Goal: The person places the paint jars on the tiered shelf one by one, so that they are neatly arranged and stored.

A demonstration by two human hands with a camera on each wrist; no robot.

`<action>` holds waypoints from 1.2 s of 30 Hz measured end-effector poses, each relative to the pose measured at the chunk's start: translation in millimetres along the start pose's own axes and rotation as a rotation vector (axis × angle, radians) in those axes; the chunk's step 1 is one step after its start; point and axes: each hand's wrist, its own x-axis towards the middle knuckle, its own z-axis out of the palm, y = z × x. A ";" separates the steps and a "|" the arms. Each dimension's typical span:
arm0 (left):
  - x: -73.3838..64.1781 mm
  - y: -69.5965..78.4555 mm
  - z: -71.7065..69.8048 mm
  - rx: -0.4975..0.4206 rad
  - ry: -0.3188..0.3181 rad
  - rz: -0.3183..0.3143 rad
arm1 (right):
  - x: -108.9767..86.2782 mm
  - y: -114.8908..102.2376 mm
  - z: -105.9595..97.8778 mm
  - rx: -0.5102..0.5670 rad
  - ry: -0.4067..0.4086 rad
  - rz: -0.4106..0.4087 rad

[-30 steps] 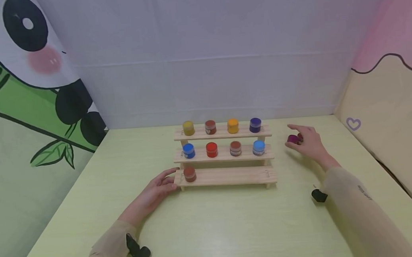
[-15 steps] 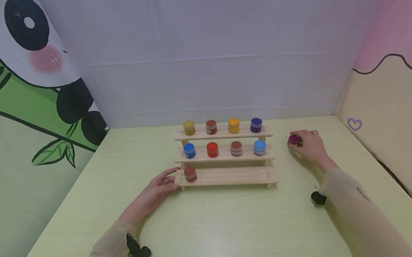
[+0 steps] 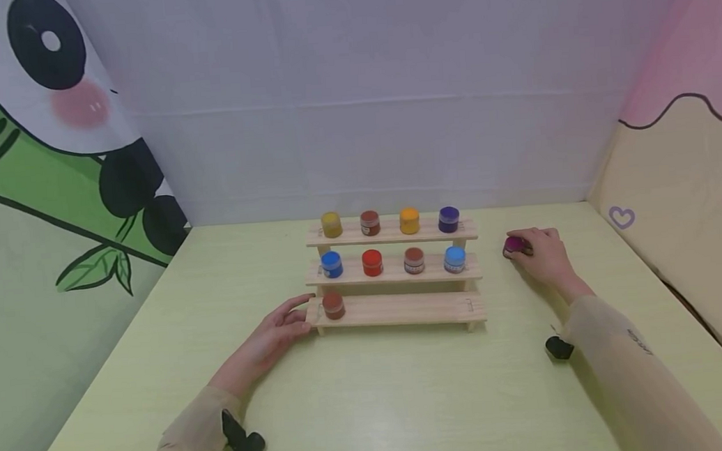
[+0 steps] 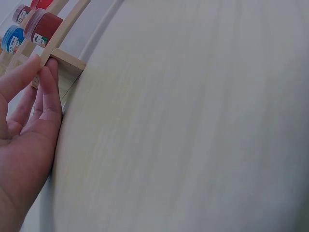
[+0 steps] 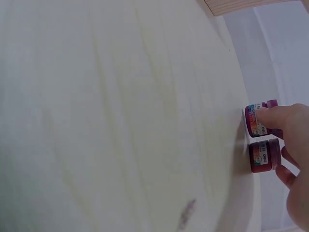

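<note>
My left hand (image 3: 278,331) grips the left end of the lowest step of a three-step wooden rack (image 3: 404,309); the left wrist view has thumb and fingertips at the plank's end. A brown paint jar (image 3: 333,306) stands on that step near this hand. To the right of the rack, my right hand (image 3: 542,255) pinches a purple paint jar (image 5: 255,121), its thumb across the label. Close beside it stands a dark red paint jar (image 5: 261,157), mostly hidden by the hand in the head view.
The middle step bears a blue jar (image 3: 331,264), a red jar (image 3: 373,262), a brown one and a light blue jar (image 3: 454,259). Several more jars, among them an orange jar (image 3: 409,220), line the top step. A white backdrop (image 3: 356,149) rises behind the table (image 3: 374,406).
My right hand has come down slightly and its spread thumb and fingers have closed on the purple jar. The left hand and rack stay put.
</note>
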 end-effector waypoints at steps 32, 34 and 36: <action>1.8 -2.6 -0.1 -0.032 -0.015 0.015 | -16.4 -41.2 -24.5 0.142 0.142 -0.042; 2.1 -2.4 -0.1 -0.023 -0.007 0.004 | -19.6 -46.4 -28.0 0.150 0.146 -0.048; 2.3 -2.2 0.3 -0.017 0.005 -0.012 | -22.5 -52.0 -31.2 0.160 0.151 -0.056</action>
